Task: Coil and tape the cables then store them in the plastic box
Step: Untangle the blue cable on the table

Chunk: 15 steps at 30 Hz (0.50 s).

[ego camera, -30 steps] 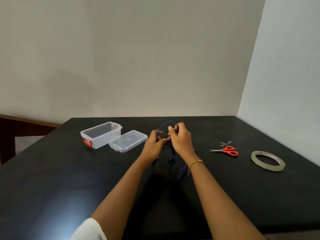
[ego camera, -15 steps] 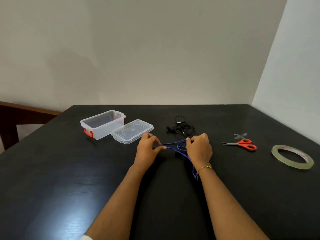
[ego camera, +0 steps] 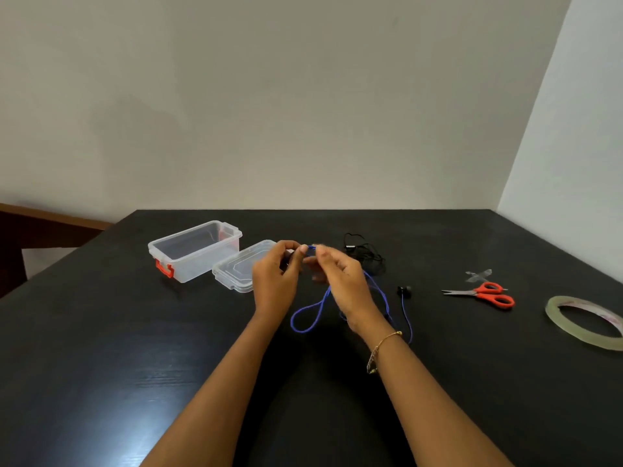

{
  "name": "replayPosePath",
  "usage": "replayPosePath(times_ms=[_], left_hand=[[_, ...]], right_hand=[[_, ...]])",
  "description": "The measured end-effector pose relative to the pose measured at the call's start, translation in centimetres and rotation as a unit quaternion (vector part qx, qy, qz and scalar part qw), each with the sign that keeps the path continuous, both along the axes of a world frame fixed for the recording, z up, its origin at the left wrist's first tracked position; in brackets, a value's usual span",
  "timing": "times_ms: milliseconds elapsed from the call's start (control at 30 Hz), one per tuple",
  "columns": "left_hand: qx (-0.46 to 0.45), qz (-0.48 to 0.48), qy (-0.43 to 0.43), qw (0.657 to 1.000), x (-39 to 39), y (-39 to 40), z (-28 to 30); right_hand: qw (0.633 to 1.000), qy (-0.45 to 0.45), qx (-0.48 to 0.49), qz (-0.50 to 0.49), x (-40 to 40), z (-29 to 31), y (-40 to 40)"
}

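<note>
A thin blue cable (ego camera: 308, 316) hangs in a loop from my two hands, raised above the middle of the black table (ego camera: 101, 348). My left hand (ego camera: 274, 278) and my right hand (ego camera: 340, 281) pinch it close together at the top. One strand trails right to a small black earbud end (ego camera: 403, 290) lying on the table. A tangled black cable (ego camera: 365, 256) lies just behind my right hand. The clear plastic box (ego camera: 195, 251) with red latches stands open at the back left, its clear lid (ego camera: 241, 269) flat beside it.
Orange-handled scissors (ego camera: 485, 293) lie to the right, with cut strips of tape (ego camera: 478, 275) just behind them. A roll of clear tape (ego camera: 585, 321) sits near the right edge. A wall runs along the table's right and far sides.
My hands have risen off the table and come closer together, lifting the blue cable so a loop hangs down. The earbud end now lies out to the right.
</note>
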<state>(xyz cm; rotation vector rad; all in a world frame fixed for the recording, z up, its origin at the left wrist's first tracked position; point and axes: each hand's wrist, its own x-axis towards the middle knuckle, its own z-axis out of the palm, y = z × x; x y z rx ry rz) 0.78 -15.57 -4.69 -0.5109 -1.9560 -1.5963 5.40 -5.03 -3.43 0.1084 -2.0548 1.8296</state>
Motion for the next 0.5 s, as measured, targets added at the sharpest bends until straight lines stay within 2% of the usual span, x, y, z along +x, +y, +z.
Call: replayPosePath(times_ms=[67, 167, 233, 333, 400, 500], left_hand=[[-0.009, 0.013, 0.02, 1.0, -0.1, -0.2, 0.2], [-0.014, 0.038, 0.033, 0.999, -0.2, -0.4, 0.7], [-0.028, 0.051, 0.042, 0.997, -0.2, -0.3, 0.9], [-0.03, -0.008, 0.005, 1.0, 0.0, 0.0, 0.8], [-0.017, -0.046, -0.039, 0.998, 0.5, 0.4, 0.9], [0.064, -0.102, -0.124, 0.985, 1.2, 0.5, 1.5]], right_hand=[[0.999, 0.009, 0.022, 0.028, -0.4, -0.1, 0.2], [0.996, 0.041, 0.069, -0.035, -1.0, -0.2, 1.7], [0.996, 0.057, 0.054, -0.045, -0.9, 0.1, 2.9], [0.994, 0.082, 0.044, -0.048, -0.2, 0.8, 4.1], [0.979, 0.119, 0.142, -0.087, 0.0, 0.7, 4.7], [0.939, 0.159, 0.276, -0.13, -0.4, -0.2, 5.2]])
